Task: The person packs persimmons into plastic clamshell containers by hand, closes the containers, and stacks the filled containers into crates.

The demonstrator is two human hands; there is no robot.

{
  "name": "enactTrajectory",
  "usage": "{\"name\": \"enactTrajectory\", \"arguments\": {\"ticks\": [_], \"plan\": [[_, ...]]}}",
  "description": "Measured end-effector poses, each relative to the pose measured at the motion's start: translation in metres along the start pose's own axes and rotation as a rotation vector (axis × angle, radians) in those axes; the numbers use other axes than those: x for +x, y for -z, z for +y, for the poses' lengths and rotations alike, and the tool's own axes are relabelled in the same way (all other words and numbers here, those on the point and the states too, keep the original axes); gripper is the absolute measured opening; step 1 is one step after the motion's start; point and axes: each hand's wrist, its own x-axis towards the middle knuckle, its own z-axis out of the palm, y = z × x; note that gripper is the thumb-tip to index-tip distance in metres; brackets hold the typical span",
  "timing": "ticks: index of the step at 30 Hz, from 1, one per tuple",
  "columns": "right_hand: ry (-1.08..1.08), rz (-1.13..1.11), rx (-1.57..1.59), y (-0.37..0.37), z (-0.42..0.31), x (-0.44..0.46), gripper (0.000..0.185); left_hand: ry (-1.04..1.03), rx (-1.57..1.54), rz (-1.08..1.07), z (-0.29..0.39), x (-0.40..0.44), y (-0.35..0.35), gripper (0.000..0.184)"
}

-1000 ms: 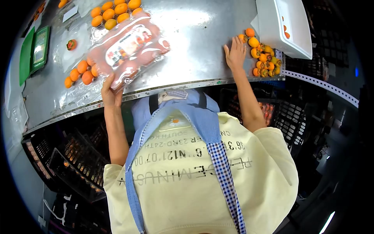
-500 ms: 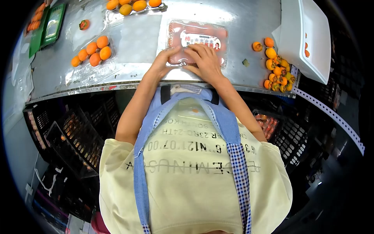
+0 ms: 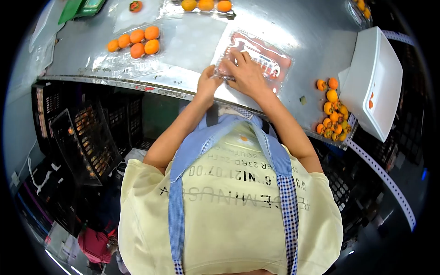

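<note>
A lidded clear plastic fruit box (image 3: 279, 64) with reddish fruit inside and a printed label lies tilted on the metal table. My left hand (image 3: 209, 84) is closed at its near-left corner, thumb and fingers pinched on the rim. Over the lid's left part, my right hand (image 3: 249, 75) has bent fingers pressing on top, with its thumb at the near edge. That hand hides part of the label. To the left, an open clear tray holds several orange persimmons (image 3: 137, 50).
Loose persimmons (image 3: 337, 117) are piled at the table's right corner beside a white foam bin (image 3: 385, 91). Another tray of persimmons (image 3: 206, 5) stands at the back, near a single one (image 3: 135, 6). A green scale (image 3: 82, 8) is at far left. Black crates (image 3: 85, 142) stand below.
The view has turned, so the table and box appear rotated clockwise. My left hand has gone from lying along the box's side to pinching its near-left corner; my right fingers have shifted towards that corner.
</note>
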Motion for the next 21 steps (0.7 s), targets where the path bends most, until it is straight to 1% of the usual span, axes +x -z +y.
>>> {"name": "enactTrajectory", "arguments": {"ticks": [1,2,3,4,5,6,7,8,10,13,16,17,20,21], "plan": [[-0.023,-0.033,0.001,-0.002,-0.003,0.001,0.052,0.032,-0.019,0.154,0.017,-0.019,-0.017,0.053],[-0.032,-0.057,0.004,-0.006,-0.005,0.006,0.053,0.021,0.010,0.123,-0.002,-0.011,-0.009,0.056],[-0.030,-0.029,0.082,-0.022,-0.001,0.006,0.050,0.033,-0.028,0.167,-0.001,-0.014,-0.014,0.045],[-0.068,-0.085,0.057,-0.024,-0.005,0.008,0.049,0.051,0.039,-0.008,-0.003,-0.010,-0.004,0.033],[-0.021,-0.023,0.028,-0.028,-0.005,0.008,0.047,0.040,0.048,0.006,-0.010,-0.005,-0.004,0.022],[-0.058,-0.033,0.031,-0.026,-0.010,0.011,0.042,0.044,0.025,0.027,-0.029,0.008,-0.001,0.023],[-0.035,-0.046,-0.028,-0.028,-0.010,0.012,0.038,0.100,-0.130,0.056,-0.021,0.005,-0.005,0.022],[0.019,-0.089,-0.176,-0.022,-0.014,0.016,0.036,0.103,-0.130,0.102,-0.006,-0.004,-0.012,0.023],[0.025,-0.122,-0.248,-0.024,-0.017,0.023,0.040,0.119,-0.151,0.061,-0.013,0.000,-0.008,0.021],[0.094,-0.131,-0.371,-0.016,-0.025,0.026,0.043,0.140,-0.110,0.086,-0.011,0.001,-0.008,0.014],[0.059,-0.209,-0.359,-0.012,-0.028,0.033,0.046,0.093,-0.159,0.064,-0.010,0.002,-0.008,0.015],[0.085,-0.127,-0.358,-0.019,-0.025,0.032,0.045,0.101,-0.157,0.081,-0.007,0.001,-0.010,0.015],[0.070,-0.033,-0.408,-0.032,-0.023,0.035,0.043,0.092,-0.187,0.130,0.003,0.000,-0.013,0.014],[0.027,-0.132,-0.418,-0.034,-0.023,0.036,0.047,0.112,-0.132,0.131,0.005,0.001,-0.013,0.017]]}}
